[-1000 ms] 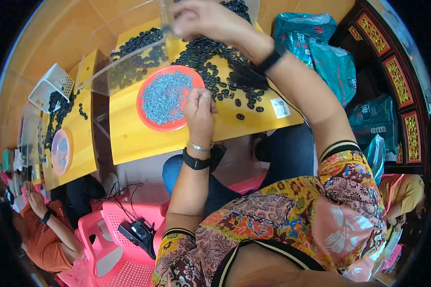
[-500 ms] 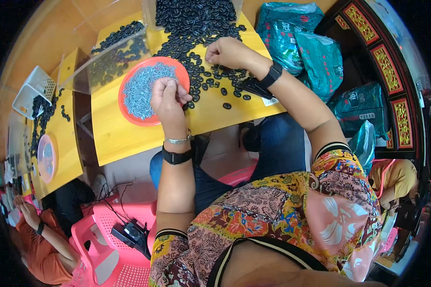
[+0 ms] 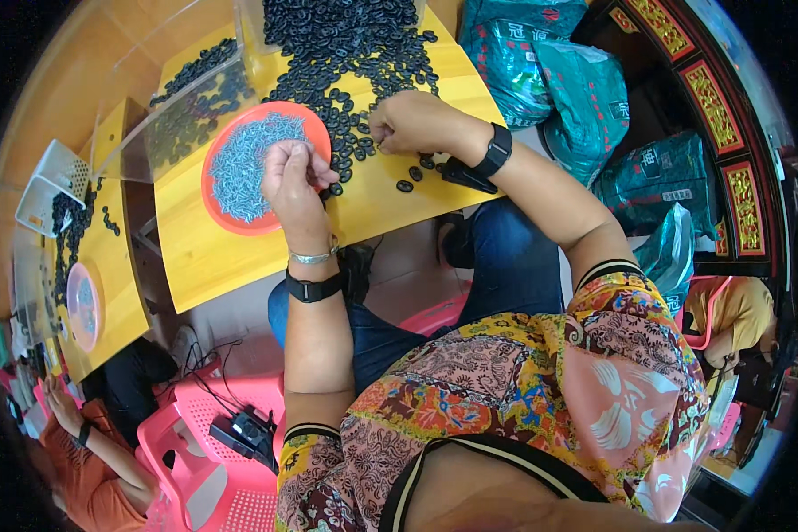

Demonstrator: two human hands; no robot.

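Note:
My left hand [image 3: 291,177] rests at the right rim of an orange plate [image 3: 226,217] filled with small grey pieces [image 3: 244,160]; its fingers are curled, pinching something too small to make out. My right hand [image 3: 410,122] sits closed among a spread of small black oval rings [image 3: 346,53] on the yellow table [image 3: 204,257], fingertips pressed on a ring at the pile's near edge. Both wrists wear black bands, the left also a silver bracelet.
A clear plastic box [image 3: 164,115] with more black rings stands left of the plate. Teal sacks [image 3: 550,80] lie to the right. A second yellow table [image 3: 106,293] at left carries a pink plate and a white basket [image 3: 49,186]. Another person [image 3: 80,452] sits lower left beside pink stools.
The view has shifted so the table sits higher. My right hand has come down from the top of the pile to its near edge. My left hand stayed at the plate's rim.

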